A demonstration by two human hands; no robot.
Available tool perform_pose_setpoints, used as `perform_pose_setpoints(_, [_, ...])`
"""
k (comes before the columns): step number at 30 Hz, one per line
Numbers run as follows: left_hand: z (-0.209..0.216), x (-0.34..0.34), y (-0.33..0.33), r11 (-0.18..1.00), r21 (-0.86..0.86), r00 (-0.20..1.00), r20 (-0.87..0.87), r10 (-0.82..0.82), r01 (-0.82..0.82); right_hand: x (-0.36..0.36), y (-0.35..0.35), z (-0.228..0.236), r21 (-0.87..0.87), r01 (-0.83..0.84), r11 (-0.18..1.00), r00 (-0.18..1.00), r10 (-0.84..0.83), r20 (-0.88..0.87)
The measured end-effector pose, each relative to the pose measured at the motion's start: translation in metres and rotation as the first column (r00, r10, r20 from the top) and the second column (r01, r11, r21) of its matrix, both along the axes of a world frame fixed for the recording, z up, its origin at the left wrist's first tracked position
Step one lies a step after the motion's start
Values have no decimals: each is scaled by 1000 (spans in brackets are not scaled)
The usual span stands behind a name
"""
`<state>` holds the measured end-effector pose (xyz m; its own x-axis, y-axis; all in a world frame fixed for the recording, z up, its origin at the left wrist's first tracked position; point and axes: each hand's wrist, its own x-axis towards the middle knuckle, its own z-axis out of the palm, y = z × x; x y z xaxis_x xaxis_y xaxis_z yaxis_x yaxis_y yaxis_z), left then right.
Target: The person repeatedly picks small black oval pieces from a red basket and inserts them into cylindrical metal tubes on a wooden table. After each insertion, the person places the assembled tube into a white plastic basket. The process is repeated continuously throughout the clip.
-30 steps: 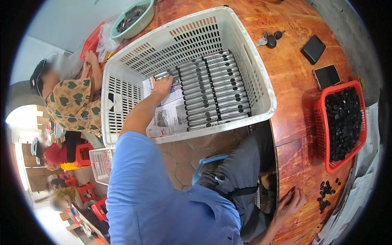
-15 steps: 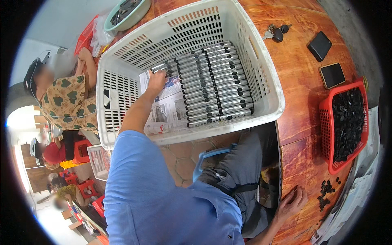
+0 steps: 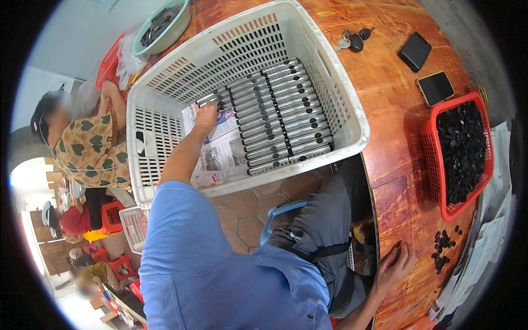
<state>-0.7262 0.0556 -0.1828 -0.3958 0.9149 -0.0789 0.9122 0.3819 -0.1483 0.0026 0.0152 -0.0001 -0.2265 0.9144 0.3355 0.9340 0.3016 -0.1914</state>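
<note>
My left hand (image 3: 206, 117) reaches into the white plastic basket (image 3: 360, 132). Its fingers are closed at the left end of a silver tube (image 3: 212, 98) with black fittings, in the row farthest from me. Similar silver tubes with black round parts (image 3: 269, 125) lie side by side in two columns, on printed newspaper (image 3: 217, 159) lining the basket. My right hand (image 3: 397, 265) rests at the table's edge, fingers loosely bent and apart, holding nothing. Small black pieces (image 3: 441, 250) lie scattered on the wood beside it.
On the wooden table (image 3: 396, 198) stands a red basket (image 3: 432, 159) full of black pieces. Keys (image 3: 352, 41), a black wallet-like case (image 3: 415, 52) and a phone (image 3: 435, 89) lie beyond it. A pale green basin (image 3: 181, 27) stands at the back left. Another person (image 3: 91, 143) sits at left.
The whole view has shifted slightly, so the basket and table appear a little further left. My left hand stays at the far tube's end; the right hand rests in about the same place.
</note>
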Motion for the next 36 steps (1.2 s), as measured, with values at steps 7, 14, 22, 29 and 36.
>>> perform_pose_setpoints(7, [4,-11,-2,996,80,982,180,-56,42,-7,7,1,46,33,998,991,-26,-131])
perform_pose_setpoints(14, [23,-45,2,980,39,980,20,-196,196,-3,10,8,63,42,997,989,-32,-147])
perform_pose_setpoints(22, [82,-16,74,936,320,981,80,-178,144,8,-3,-5,70,34,997,987,-23,-158])
perform_pose_setpoints(29, [184,47,114,824,557,925,251,-286,104,33,-31,13,178,93,980,921,-17,-388])
perform_pose_setpoints(36, [292,247,77,525,809,858,49,-511,267,128,-112,45,313,483,817,855,-364,-369])
